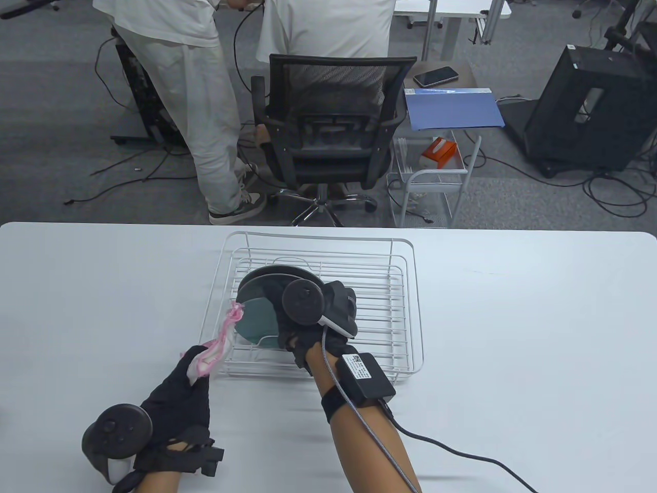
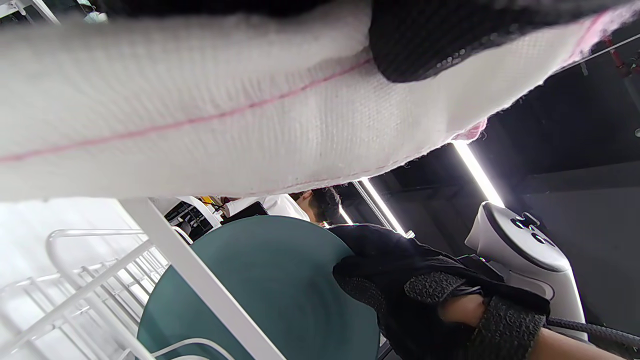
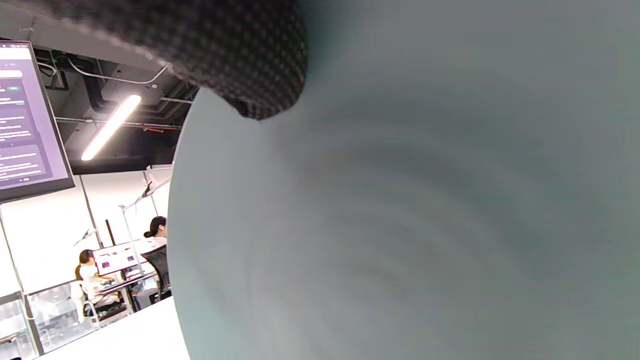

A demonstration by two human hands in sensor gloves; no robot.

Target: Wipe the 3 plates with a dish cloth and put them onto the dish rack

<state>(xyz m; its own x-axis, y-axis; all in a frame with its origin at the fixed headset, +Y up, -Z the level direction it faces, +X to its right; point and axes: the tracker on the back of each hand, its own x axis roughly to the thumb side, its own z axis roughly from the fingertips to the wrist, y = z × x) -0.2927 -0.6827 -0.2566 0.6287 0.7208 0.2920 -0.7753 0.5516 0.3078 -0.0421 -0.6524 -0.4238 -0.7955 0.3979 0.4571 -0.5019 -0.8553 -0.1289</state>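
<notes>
A white wire dish rack (image 1: pixel 400 328) stands mid-table. My right hand (image 1: pixel 328 318) grips a teal plate (image 1: pixel 259 318) on edge inside the rack's left part. Behind it stand other dark plates (image 1: pixel 277 275), partly hidden. In the left wrist view the teal plate (image 2: pixel 280 285) shows behind a rack wire (image 2: pixel 200 275), with my right hand (image 2: pixel 425 300) on its rim. The plate (image 3: pixel 425 210) fills the right wrist view, one fingertip (image 3: pixel 250 65) on it. My left hand (image 1: pixel 179 395) holds a bunched pink-and-white dish cloth (image 1: pixel 218 341) at the rack's near-left corner; the cloth (image 2: pixel 200 100) spans the left wrist view.
Beyond the table's far edge stand an office chair (image 1: pixel 328 133) and a person (image 1: pixel 195 102). A wire cart (image 1: pixel 436 179) is to the chair's right. A cable (image 1: pixel 462 452) runs from my right forearm across the table.
</notes>
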